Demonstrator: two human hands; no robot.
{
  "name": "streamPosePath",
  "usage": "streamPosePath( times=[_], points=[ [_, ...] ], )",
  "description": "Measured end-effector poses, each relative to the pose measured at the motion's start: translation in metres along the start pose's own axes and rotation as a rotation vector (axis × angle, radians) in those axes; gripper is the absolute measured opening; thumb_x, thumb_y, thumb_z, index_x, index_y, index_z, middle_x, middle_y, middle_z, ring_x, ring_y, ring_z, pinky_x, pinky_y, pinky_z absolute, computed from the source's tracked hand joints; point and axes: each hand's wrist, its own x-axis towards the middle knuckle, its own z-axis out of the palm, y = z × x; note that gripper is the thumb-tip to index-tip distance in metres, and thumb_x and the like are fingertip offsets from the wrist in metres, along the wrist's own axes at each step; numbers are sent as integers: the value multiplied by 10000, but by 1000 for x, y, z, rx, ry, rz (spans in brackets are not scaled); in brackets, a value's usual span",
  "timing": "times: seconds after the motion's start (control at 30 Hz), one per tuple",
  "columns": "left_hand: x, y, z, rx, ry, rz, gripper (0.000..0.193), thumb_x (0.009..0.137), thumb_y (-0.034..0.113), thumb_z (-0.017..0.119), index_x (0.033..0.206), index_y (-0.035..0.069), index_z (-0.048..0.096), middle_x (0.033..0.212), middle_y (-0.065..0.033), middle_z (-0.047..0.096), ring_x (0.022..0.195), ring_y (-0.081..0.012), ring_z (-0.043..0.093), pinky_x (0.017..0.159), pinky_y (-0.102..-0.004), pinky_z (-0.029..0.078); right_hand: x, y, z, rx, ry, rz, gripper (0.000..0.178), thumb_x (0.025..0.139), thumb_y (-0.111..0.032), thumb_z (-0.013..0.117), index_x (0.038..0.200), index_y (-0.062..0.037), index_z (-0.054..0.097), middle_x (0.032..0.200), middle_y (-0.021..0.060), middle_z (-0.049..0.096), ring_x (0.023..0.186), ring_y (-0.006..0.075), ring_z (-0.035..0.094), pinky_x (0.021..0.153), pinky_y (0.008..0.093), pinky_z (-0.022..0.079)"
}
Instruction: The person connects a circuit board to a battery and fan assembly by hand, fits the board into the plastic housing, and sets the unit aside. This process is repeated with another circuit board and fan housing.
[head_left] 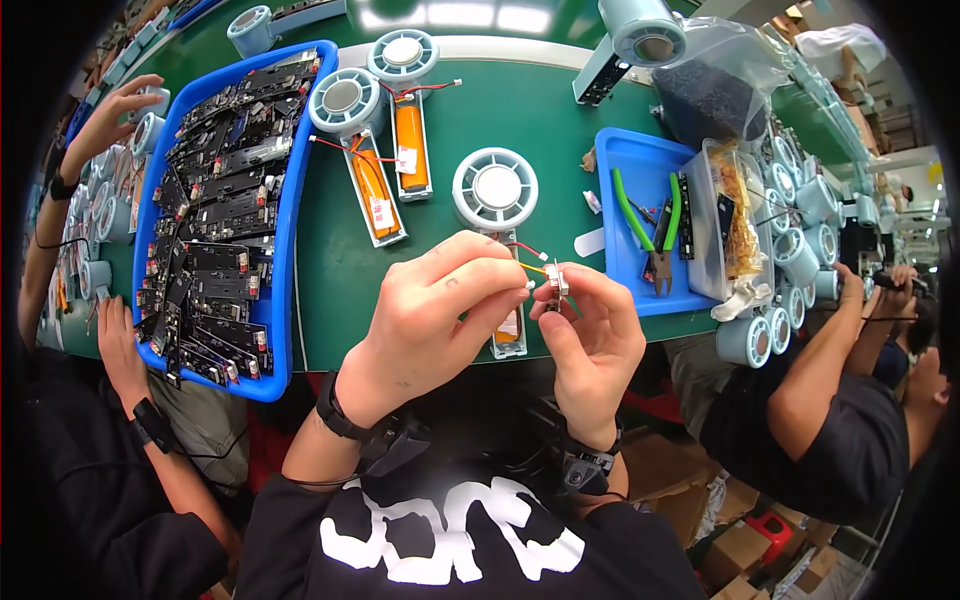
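Green worktop (560, 120): smooth, glossy. Blue tray (296, 230): smooth, shiny plastic. Pale-blue fan housing (495, 188): satin plastic. Orange battery (410, 130): slick wrap, paper label (407, 160). Pliers (660, 262): metal head, smooth green grips. Bag (735, 48): crinkled glossy film. Pinched component (556, 283): maybe metal, too small to confirm.

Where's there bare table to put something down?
The green table has a big bare patch behind the middle round unit, left of the pliers tray. Another lies between the board tray and the left hand, below the orange packs. It's crowded inside the board tray and among the round units piled at the right.
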Motion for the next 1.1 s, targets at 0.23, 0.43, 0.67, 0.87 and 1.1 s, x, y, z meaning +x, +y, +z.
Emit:
streamPosePath(
  times=[0.23,0.43,0.67,0.87,1.1],
  points=[
    [-2,-7,-2,13,-19,-36,165,787,-48,795,916,7,708,900,-92,684,678,-146,642,527,-246,476,2,10,2,4,-41,-64,400,887,102,661,1270,26,577,1278,183,582,1013,209,629,852,341,545],
    [-4,-17,-2,29,15,28,178,752,-46,805,889,17,712,837,-88,674,659,-181,634,541,-279,480,0,18,-2,-150,-85,-134,409,845,152,685,1232,48,604,1272,204,588,1036,218,642,884,334,554],
    [-5,-20,-4,62,-7,56,204,717,-24,820,880,26,709,807,-85,666,665,-220,625,566,-314,481,4,17,-2,-342,-64,-253,396,767,140,768,1135,21,684,1183,194,673,1014,266,686,871,341,567],
    [-7,-21,-8,90,-30,85,212,698,-4,831,864,32,706,808,-68,664,669,-220,611,558,-322,471,4,18,-2,-389,-48,-248,368,735,113,807,1078,9,725,1108,182,723,962,294,711,834,352,572],
    [-12,-28,-14,54,-31,112,222,699,12,841,884,25,720,828,-78,682,658,-220,632,547,-311,486,16,13,-13,-389,-251,-227,423,665,174,755,1063,32,745,1066,187,727,929,227,683,757,281,529]
  ],
)
